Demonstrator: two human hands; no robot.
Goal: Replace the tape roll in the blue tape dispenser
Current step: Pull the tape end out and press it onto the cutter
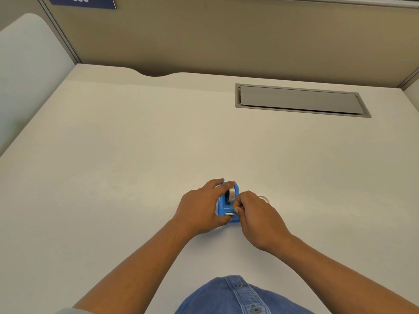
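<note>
I hold the blue tape dispenser (229, 206) on the desk (136, 155) with my left hand (201, 209) wrapped around it. My right hand (256, 214) pinches the thin, sticky tape (232, 194) end. The dispenser feels light, so I grip its sides.

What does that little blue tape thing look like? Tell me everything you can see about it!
The blue tape dispenser is small and looks like shiny plastic. It sits on the white desk. A roll of pale tape stands in its top slot, and a metal cutter strip shows at its near end. The left hand wraps its left side; the right hand pinches near the cutter.
</note>
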